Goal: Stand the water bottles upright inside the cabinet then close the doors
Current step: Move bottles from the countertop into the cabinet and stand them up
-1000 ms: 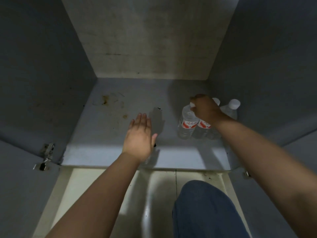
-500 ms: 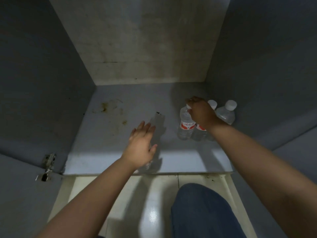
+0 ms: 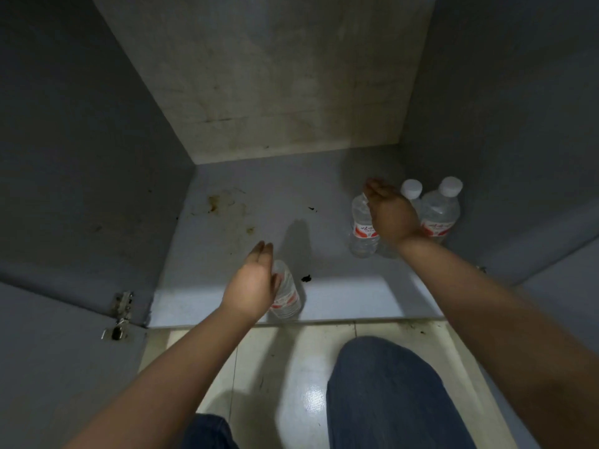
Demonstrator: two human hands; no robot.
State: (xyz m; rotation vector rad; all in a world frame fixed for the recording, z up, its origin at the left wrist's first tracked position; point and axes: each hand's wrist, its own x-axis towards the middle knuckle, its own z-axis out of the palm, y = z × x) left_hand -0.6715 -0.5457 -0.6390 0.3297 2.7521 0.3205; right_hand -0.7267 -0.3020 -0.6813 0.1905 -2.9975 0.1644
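Observation:
Three clear water bottles with red labels stand upright in the cabinet's back right corner: one (image 3: 362, 231) on the left, one (image 3: 411, 189) showing mostly its white cap behind my hand, and one (image 3: 440, 210) against the right wall. My right hand (image 3: 392, 217) hovers over this group with fingers stretched flat, hiding the left bottle's cap. A fourth bottle (image 3: 287, 294) stands near the front edge of the cabinet floor (image 3: 259, 202). My left hand (image 3: 252, 286) is beside it, fingers straight, palm against its side.
Both grey cabinet doors stand open, the left door (image 3: 48, 367) on a metal hinge (image 3: 121, 304) and the right door (image 3: 564, 286) swung out. Stains mark the cabinet floor at the back left. My knee in blue jeans (image 3: 389, 390) is over the tiled floor (image 3: 291, 367).
My right hand has opened from the bottle cap and its fingers now lie flat. My left hand has turned edge-on, and the front bottle now shows beside it.

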